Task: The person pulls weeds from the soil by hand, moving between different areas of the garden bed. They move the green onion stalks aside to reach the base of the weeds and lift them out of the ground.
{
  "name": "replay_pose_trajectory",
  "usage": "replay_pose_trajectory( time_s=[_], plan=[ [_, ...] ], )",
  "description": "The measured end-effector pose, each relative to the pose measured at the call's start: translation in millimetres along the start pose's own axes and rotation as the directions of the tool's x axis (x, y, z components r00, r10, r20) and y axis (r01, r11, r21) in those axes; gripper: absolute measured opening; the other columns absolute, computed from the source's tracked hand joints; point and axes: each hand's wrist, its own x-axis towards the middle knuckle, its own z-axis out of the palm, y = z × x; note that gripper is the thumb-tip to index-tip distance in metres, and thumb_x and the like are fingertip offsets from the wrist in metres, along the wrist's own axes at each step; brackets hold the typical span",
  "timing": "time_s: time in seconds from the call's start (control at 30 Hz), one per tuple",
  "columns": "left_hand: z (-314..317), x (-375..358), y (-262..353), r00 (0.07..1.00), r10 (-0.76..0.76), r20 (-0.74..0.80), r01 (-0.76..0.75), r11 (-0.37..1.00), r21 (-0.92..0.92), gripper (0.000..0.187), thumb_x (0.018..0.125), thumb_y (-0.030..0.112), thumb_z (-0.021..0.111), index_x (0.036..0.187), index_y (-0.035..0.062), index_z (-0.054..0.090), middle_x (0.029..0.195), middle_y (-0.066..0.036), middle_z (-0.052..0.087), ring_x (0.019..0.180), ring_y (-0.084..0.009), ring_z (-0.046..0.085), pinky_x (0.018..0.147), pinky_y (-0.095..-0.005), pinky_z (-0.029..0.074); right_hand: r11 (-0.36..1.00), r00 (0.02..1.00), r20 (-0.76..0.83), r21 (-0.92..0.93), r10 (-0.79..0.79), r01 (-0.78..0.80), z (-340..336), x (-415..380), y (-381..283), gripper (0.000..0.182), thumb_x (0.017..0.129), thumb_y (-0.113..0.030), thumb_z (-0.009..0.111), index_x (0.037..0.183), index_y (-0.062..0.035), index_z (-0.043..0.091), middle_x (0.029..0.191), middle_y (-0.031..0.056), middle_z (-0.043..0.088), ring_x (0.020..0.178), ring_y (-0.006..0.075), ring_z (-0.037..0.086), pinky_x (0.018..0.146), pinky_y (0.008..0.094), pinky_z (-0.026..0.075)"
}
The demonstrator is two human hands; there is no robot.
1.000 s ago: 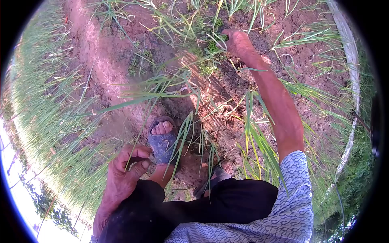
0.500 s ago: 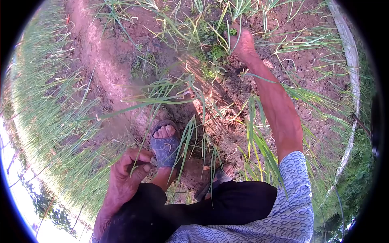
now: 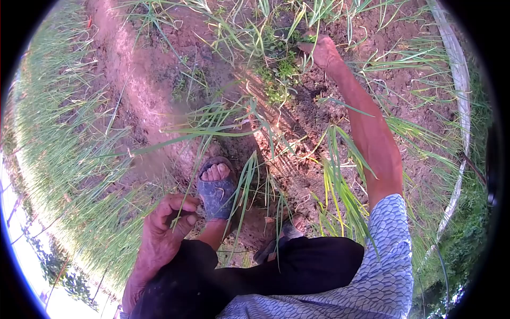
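Note:
My right hand (image 3: 323, 52) reaches far out to the bed at the top. Its fingers are bent and closed around a small green weed (image 3: 309, 38), partly hidden among leaves. Beside it grow a leafy weed clump (image 3: 284, 69) and slender onion-like plants (image 3: 255, 40). My left hand (image 3: 169, 223) hangs by my left knee, half curled. A gap shows between thumb and fingers, and nothing is visible in it. A thin green leaf crosses in front of this hand.
Long green leaves (image 3: 212, 127) and another tuft (image 3: 340, 186) stand between my arms. My sandalled foot (image 3: 217, 186) is on the soil. Dense green plants (image 3: 58, 133) fill the left side. A pale strip (image 3: 461, 95) edges the bed at right.
My right hand has shifted slightly down and right, its fingers turned more to the left over the weeds. The right forearm has moved a little right. My left hand stays put.

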Motion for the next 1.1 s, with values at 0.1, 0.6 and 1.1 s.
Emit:
replay_pose_trajectory(
  time_s=[0.1, 0.6, 1.1],
  plan=[
    [0, 0, 3, 0.999, -0.028, 0.028, 0.029, 1.000, -0.006, 0.020, 0.086, -0.005, 0.064, 0.103, 0.0052, 0.062, 0.110, -0.009, 0.062, 0.099, -0.0161, 0.060, 0.086, -0.0290, 0.050, 0.994, 0.993, -0.050, 0.028, 0.107, -0.105, -13, -3, 9, 0.051, 0.084, -0.012, 0.063, 0.134, -0.0093, 0.053, 0.092, 0.0155, 0.070, 0.073, 0.0195, 0.068, 0.066, 0.0295, 0.059],
    [2, 2, 8, 0.999, -0.005, 0.051, 0.005, 1.000, 0.010, 0.021, 0.087, -0.007, 0.063, 0.103, 0.0045, 0.061, 0.111, -0.010, 0.061, 0.102, -0.0168, 0.060, 0.088, -0.0296, 0.050, 0.619, 0.885, 0.090, -0.683, -0.457, 0.389, 39, -19, 3, 0.040, 0.080, -0.007, 0.058, 0.119, -0.0125, 0.066, 0.109, 0.0153, 0.068, 0.095, 0.0258, 0.068, 0.086, 0.0345, 0.056],
    [-1, 1, 3, 0.999, 0.012, 0.045, -0.013, 1.000, 0.024, 0.020, 0.087, -0.007, 0.064, 0.103, 0.0048, 0.062, 0.112, -0.010, 0.061, 0.101, -0.0176, 0.060, 0.086, -0.0301, 0.051, 0.600, 0.917, 0.061, -0.739, -0.393, 0.307, 54, -6, -7, 0.047, 0.078, 0.002, 0.056, 0.124, -0.0083, 0.060, 0.118, 0.0217, 0.063, 0.092, 0.0309, 0.069, 0.084, 0.0367, 0.058]
  ],
)
